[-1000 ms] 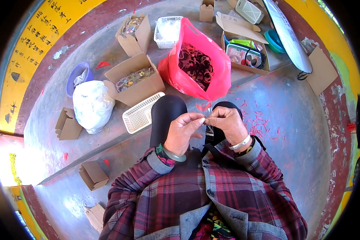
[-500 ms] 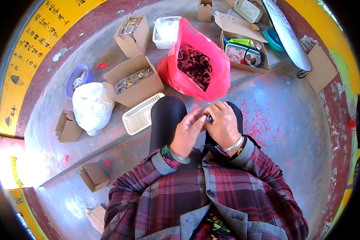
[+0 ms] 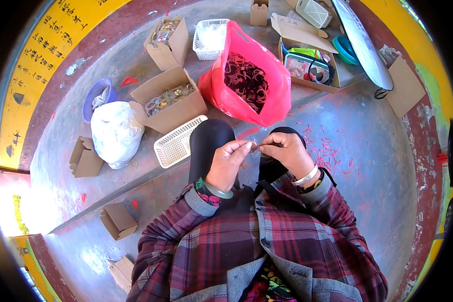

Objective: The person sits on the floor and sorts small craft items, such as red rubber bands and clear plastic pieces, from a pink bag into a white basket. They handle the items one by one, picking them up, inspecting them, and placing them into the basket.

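Above my lap, my left hand (image 3: 225, 163) and my right hand (image 3: 289, 155) meet nearly fingertip to fingertip, each closed in a pinch. Something small and thin is between the fingertips, too small to name. Just beyond my knees stands a pink-red bag (image 3: 277, 83), its mouth wide and full of dark and reddish loops (image 3: 245, 83). A red strip (image 3: 248, 133) shows on the floor between the bag and my hands. By my left knee lies a cream plastic basket (image 3: 172, 143).
Left of the bag are a cardboard box (image 3: 178, 111) of small ring-like pieces and a stuffed white plastic bag (image 3: 116, 136). An open carton (image 3: 309, 83) stands far right. Red scraps (image 3: 327, 156) litter the floor at my right. A floor ledge (image 3: 136, 178) runs diagonally.
My hands have drawn apart from being pressed together, the right one shifting right and the left one slightly left. The dark piece seen at my right fingers no longer shows.
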A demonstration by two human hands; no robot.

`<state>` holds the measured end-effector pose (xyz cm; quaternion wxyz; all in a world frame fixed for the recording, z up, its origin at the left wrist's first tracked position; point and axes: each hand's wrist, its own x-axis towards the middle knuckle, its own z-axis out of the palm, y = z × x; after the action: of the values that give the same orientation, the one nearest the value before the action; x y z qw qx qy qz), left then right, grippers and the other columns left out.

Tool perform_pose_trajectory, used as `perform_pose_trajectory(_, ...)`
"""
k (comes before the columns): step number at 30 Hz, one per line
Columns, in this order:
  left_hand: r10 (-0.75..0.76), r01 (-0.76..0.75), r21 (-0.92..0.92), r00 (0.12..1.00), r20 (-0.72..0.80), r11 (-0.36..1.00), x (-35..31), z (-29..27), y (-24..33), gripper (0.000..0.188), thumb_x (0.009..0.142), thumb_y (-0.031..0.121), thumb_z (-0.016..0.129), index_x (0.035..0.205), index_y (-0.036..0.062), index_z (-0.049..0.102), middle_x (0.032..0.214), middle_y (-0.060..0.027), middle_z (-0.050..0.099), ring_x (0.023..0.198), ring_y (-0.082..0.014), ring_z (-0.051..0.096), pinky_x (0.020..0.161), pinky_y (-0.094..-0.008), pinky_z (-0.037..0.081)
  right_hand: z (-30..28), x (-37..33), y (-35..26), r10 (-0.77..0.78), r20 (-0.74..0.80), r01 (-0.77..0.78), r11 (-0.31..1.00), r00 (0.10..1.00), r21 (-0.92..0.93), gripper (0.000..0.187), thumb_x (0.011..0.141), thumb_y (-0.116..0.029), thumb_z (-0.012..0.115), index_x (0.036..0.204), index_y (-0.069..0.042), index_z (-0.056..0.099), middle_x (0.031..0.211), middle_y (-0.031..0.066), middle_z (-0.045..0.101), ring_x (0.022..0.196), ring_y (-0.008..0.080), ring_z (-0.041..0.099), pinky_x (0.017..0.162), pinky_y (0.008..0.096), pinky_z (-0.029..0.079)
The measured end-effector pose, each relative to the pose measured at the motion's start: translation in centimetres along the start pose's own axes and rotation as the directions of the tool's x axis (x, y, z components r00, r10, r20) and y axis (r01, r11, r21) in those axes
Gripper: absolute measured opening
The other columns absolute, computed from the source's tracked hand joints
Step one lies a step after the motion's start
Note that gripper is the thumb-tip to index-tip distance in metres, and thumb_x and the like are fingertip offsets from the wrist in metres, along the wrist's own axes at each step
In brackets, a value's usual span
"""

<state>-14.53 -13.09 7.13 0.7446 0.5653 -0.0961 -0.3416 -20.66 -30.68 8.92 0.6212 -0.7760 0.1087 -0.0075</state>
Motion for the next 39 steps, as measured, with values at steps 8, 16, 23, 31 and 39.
perform_pose_trajectory(8,-0.081,0.082,-0.092,0.997,0.011,0.992,-0.3,0.7,0.1,0.021,0.089,0.015,0.058,0.104,0.0009,0.060,0.097,-0.0043,0.062,0.080,-0.0069,0.058,0.053,-0.0174,0.045,1.3,-0.1,0.1,0.046,-0.035,-0.033,0.956,0.998,0.292,0.011,0.080,-0.005,0.064,0.084,0.005,0.066,0.077,0.0059,0.066,0.071,0.0079,0.058,0.065,0.0218,0.046)
perform_pose_trajectory(16,-0.142,0.146,-0.366,0.989,0.038,0.919,0.6,-0.2,-0.9,0.018,0.089,0.007,0.055,0.101,-0.0053,0.059,0.098,-0.0130,0.063,0.090,-0.0191,0.063,0.073,-0.0263,0.055,1.9,0.0,1.1,0.025,-0.045,-0.012,0.964,0.999,0.266,0.008,0.081,-0.002,0.063,0.085,0.004,0.066,0.079,0.0066,0.066,0.070,0.0091,0.058,0.064,0.0220,0.047)
perform_pose_trajectory(23,-0.128,0.121,-0.207,0.992,-0.021,0.971,0.4,0.2,0.1,0.017,0.088,0.007,0.058,0.097,-0.0063,0.062,0.093,-0.0126,0.064,0.085,-0.0177,0.063,0.080,-0.0274,0.052,1.3,-0.5,-2.5,-0.581,-0.217,0.424,0.758,0.785,-0.496,0.024,0.068,-0.005,0.069,0.092,-0.007,0.066,0.105,0.0136,0.056,0.099,0.0306,0.052,0.085,0.0369,0.042)
perform_pose_trajectory(31,-0.067,0.065,-0.080,0.998,-0.014,0.995,-0.2,0.8,0.5,0.019,0.088,0.009,0.056,0.103,-0.0028,0.063,0.093,-0.0105,0.065,0.085,-0.0167,0.064,0.078,-0.0266,0.052,1.5,-0.7,-3.2,-0.660,-0.201,0.442,0.667,0.724,-0.599,0.033,0.065,-0.004,0.070,0.098,-0.007,0.064,0.114,0.0165,0.052,0.104,0.0339,0.049,0.087,0.0409,0.041)
perform_pose_trajectory(39,-0.097,0.095,-0.097,0.995,-0.017,0.991,-0.4,1.0,0.8,0.020,0.087,0.008,0.059,0.103,-0.0029,0.064,0.092,-0.0077,0.064,0.084,-0.0125,0.061,0.076,-0.0263,0.051,1.6,-0.9,-3.8,-0.794,-0.052,0.559,0.471,0.606,-0.683,0.024,0.063,-0.001,0.068,0.087,-0.006,0.063,0.086,0.0060,0.056,0.076,0.0261,0.054,0.067,0.0360,0.045)
